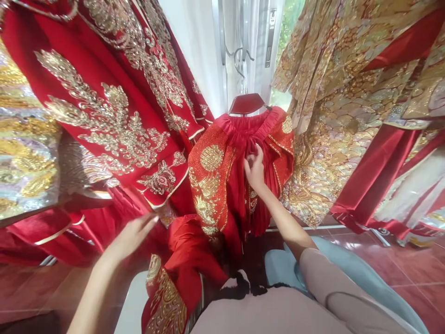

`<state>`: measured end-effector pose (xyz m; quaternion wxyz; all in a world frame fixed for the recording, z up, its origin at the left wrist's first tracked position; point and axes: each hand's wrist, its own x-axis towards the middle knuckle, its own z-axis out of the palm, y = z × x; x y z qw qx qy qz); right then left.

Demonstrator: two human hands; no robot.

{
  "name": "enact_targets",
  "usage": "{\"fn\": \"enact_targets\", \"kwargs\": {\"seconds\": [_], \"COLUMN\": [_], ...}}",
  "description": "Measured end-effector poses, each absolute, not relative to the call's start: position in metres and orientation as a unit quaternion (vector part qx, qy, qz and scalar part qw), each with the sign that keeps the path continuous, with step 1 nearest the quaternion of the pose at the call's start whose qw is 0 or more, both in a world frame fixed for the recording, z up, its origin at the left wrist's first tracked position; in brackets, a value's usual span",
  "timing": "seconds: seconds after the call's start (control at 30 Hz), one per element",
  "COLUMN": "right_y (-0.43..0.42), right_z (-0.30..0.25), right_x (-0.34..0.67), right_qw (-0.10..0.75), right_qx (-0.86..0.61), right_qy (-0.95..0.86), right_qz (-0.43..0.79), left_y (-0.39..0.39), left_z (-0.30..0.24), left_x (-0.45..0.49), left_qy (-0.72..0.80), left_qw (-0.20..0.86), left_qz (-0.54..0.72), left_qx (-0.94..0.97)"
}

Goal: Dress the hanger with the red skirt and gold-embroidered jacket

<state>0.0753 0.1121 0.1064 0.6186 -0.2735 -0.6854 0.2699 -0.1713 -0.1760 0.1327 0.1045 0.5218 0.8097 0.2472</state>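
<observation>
A red pleated skirt with gold embroidered panels hangs in front of me. Its gathered waistband is clipped to a dark red hanger, whose metal hook is up by the white door frame. At the front of the skirt, just under the waistband, my right hand has thumb and fingers curled together on the red cloth; the exact spot they grip is partly hidden. My left hand, slightly blurred, reaches out with fingers extended and nothing visible in it. It is nearest to the hem of a red embroidered jacket.
A bright red and gold garment lies by my lap over a pale seat edge. To the right hang a gold patterned robe and a red satin garment. A sequined garment hangs far left. The floor is reddish tile.
</observation>
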Motion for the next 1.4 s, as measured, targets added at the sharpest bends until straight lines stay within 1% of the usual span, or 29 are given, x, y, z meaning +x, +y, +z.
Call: {"fn": "enact_targets", "kwargs": {"seconds": [0.03,0.07,0.13,0.2,0.23,0.27,0.33,0.4,0.43,0.5,0.57,0.63,0.67,0.7,0.73,0.77,0.87,0.93,1.07,1.13,1.17,1.23,1.3,1.33,1.4], "right_y": [0.112,0.111,0.101,0.079,0.064,0.048,0.014,-0.009,-0.013,-0.005,0.022,0.058,0.075,0.090,0.103,0.112,0.117,0.107,0.073,0.054,0.046,0.034,0.031,0.035,0.048], "right_z": [0.110,0.110,0.097,0.061,0.035,0.007,-0.050,-0.089,-0.096,-0.083,-0.036,0.030,0.064,0.095,0.123,0.146,0.183,0.188,0.178,0.170,0.167,0.161,0.157,0.156,0.153], "right_x": [0.074,0.074,0.076,0.080,0.082,0.085,0.094,0.108,0.117,0.137,0.154,0.162,0.163,0.161,0.157,0.154,0.147,0.151,0.162,0.162,0.161,0.159,0.156,0.155,0.154], "right_qw": [0.606,0.598,0.597,0.586,0.573,0.539,0.452,0.451,0.447,0.433,0.432,0.524,0.551,0.542,0.516,0.471,0.319,0.263,0.242,0.175,0.123,0.022,-0.047,-0.068,-0.092], "right_qx": [-0.283,-0.293,-0.321,-0.352,-0.369,-0.368,-0.356,-0.397,-0.399,-0.380,-0.352,-0.355,-0.345,-0.315,-0.276,-0.241,-0.175,-0.122,-0.004,0.010,-0.003,-0.080,-0.168,-0.193,-0.192], "right_qy": [-0.693,-0.694,-0.682,-0.672,-0.672,-0.690,-0.730,-0.707,-0.707,-0.744,-0.794,-0.766,-0.758,-0.779,-0.810,-0.845,-0.920,-0.946,-0.966,-0.982,-0.990,-0.994,-0.984,-0.979,-0.966], "right_qz": [0.271,0.272,0.274,0.284,0.291,0.313,0.368,0.374,0.374,0.339,0.243,0.114,0.052,0.002,-0.044,-0.082,-0.147,-0.148,-0.093,-0.069,-0.063,-0.065,-0.034,0.007,0.151], "left_y": [-0.169,-0.162,-0.148,-0.127,-0.112,-0.094,-0.052,-0.007,0.014,0.047,0.069,0.079,0.079,0.078,0.073,0.066,0.034,0.010,-0.018,-0.020,-0.018,-0.012,-0.005,-0.003,0.001], "left_z": [0.155,0.175,0.205,0.221,0.224,0.225,0.223,0.218,0.216,0.210,0.205,0.201,0.200,0.200,0.201,0.202,0.205,0.206,0.204,0.200,0.198,0.193,0.188,0.187,0.187], "left_x": [-0.155,-0.135,-0.090,-0.047,-0.029,-0.014,0.004,0.007,0.003,-0.016,-0.040,-0.062,-0.069,-0.073,-0.074,-0.073,-0.062,-0.057,-0.048,-0.040,-0.036,-0.027,-0.021,-0.020,-0.022], "left_qy": [0.793,0.777,0.703,0.573,0.539,0.519,0.520,0.555,0.581,0.611,0.597,0.573,0.564,0.557,0.553,0.551,0.548,0.532,0.501,0.508,0.517,0.535,0.542,0.540,0.535], "left_qw": [0.087,0.048,-0.068,-0.139,-0.162,-0.183,-0.222,-0.259,-0.260,-0.255,-0.251,-0.224,-0.197,-0.166,-0.136,-0.113,-0.092,-0.082,-0.089,-0.119,-0.137,-0.182,-0.224,-0.234,-0.228], "left_qz": [0.257,0.266,0.307,0.340,0.337,0.323,0.288,0.231,0.203,0.174,0.162,0.158,0.155,0.148,0.138,0.124,0.079,0.060,0.055,0.041,0.031,0.012,-0.003,-0.010,-0.026], "left_qx": [0.546,0.569,0.638,0.733,0.755,0.770,0.773,0.756,0.744,0.730,0.744,0.772,0.787,0.800,0.810,0.817,0.828,0.841,0.859,0.852,0.845,0.825,0.810,0.809,0.813]}}
